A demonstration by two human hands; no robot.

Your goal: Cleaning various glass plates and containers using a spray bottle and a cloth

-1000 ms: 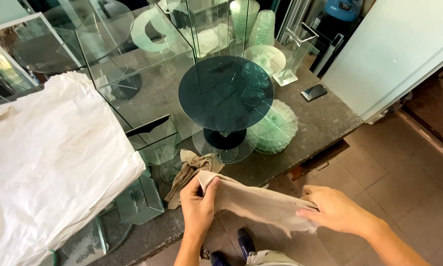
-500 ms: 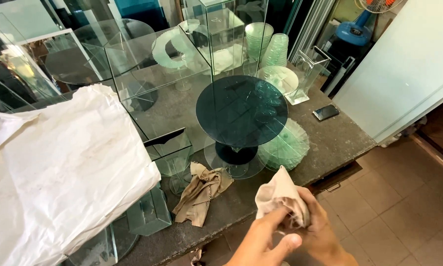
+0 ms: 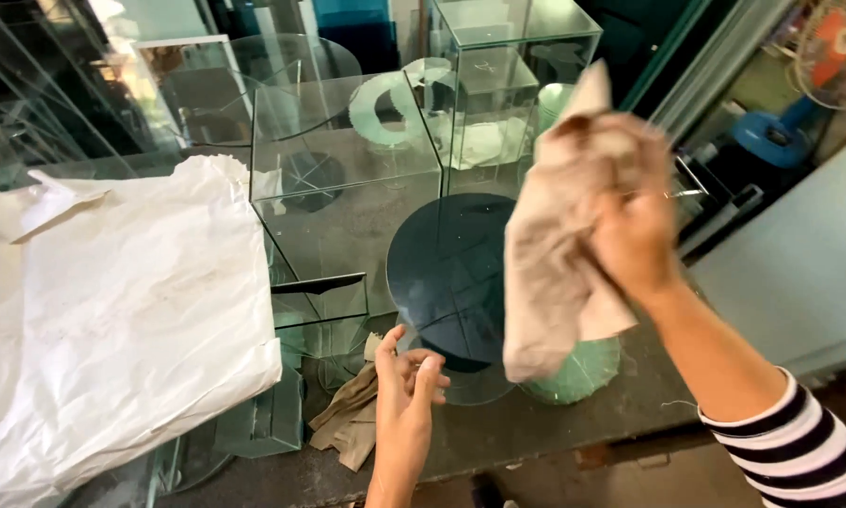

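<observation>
The right hand (image 3: 635, 235) has risen to two o'clock, fist clenched round the beige cloth (image 3: 555, 273), now above the dark glass disc (image 3: 451, 273). The left hand (image 3: 406, 390), loosely open, has left it.

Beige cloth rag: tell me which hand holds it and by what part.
The right hand grips the beige cloth rag by its bunched upper part; the rest hangs down. The left hand holds nothing.

Soft daylight fills the scene, brightest at the upper right. The white paper sheet (image 3: 112, 310) is nearly washed out. Reflections streak the glass boxes (image 3: 348, 188). The raised cloth (image 3: 555, 263) is motion-blurred; the edges bow slightly.
</observation>
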